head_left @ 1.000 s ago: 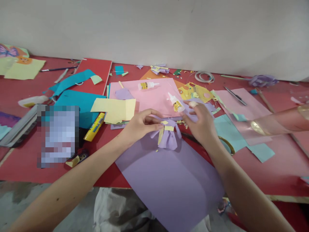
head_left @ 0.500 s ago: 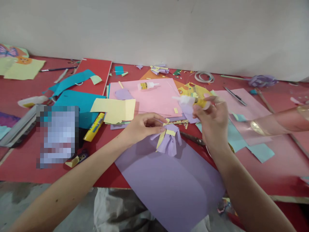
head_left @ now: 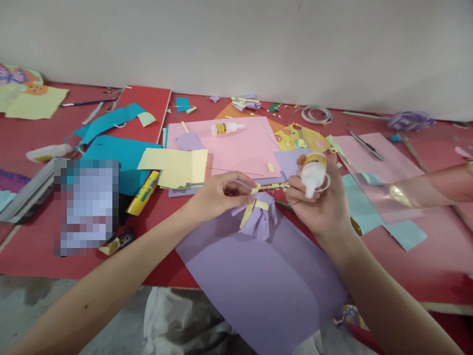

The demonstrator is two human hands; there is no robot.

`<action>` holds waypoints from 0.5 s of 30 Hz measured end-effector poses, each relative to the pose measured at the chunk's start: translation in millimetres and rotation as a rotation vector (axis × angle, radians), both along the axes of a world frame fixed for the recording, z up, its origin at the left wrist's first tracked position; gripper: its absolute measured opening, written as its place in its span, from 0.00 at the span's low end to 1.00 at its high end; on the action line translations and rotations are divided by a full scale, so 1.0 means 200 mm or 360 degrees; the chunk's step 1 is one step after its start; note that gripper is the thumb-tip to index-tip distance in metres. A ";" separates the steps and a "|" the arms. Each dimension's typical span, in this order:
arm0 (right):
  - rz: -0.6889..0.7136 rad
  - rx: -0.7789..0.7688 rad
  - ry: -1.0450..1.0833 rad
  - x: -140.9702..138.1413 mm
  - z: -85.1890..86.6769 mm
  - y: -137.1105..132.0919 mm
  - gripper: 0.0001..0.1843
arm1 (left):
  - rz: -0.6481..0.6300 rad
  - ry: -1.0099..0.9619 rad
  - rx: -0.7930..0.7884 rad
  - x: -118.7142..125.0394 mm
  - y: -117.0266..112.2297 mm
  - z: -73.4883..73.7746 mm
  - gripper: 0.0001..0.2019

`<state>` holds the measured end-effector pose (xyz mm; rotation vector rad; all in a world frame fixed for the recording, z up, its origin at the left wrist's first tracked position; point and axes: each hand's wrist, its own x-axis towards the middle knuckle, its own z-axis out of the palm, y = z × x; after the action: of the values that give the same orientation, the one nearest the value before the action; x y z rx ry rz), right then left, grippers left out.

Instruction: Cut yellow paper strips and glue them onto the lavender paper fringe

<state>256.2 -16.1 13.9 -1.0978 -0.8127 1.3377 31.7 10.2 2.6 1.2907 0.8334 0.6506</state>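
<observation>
Fingers of the left hand are drawn narrow, pinching the top of one purple paper dress, which is over the far end of the purple sheet on the desk. One yellow band crosses the dress at its waist, and one yellow strip slants down the side nearest that hand. The right hand is curled around one bottle with a yellow label, its nozzle pointing downward, near the dress but apart from it.

A second bottle of the same kind lies on its side on the pink stack. Both are containers; what is inside them cannot be made out. The white object at the far left may be a third bottle, though it is small in view.

Also on the stack are one purple scrap, one yellow square and one pale yellow sheet, which overhangs the edge. Just left of it lies one yellow glue stick, touching a teal sheet. One clear coil lies near the wall. One pen rests on the right-side pink sheet, where another person's forearm reaches in, with one gold bangle.
</observation>
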 end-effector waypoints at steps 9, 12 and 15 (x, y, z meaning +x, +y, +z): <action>-0.0085 0.0005 0.0224 -0.06 -0.01 -0.02 0.23 | -0.0050 0.0031 -0.0005 0.00 0.00 -0.02 0.13; -0.0048 -0.0058 0.0231 -0.07 -0.01 -0.02 0.23 | -0.0050 0.0027 -0.0004 0.01 -0.01 -0.02 0.13; 0.0011 -0.0006 0.0200 -0.07 -0.02 -0.02 0.21 | -0.0049 0.0019 -0.0004 0.01 -0.01 -0.02 0.13</action>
<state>242.4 -19.7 9.2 -1.0041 -0.7224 1.3999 33.9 7.7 -0.7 1.3037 0.8224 0.6177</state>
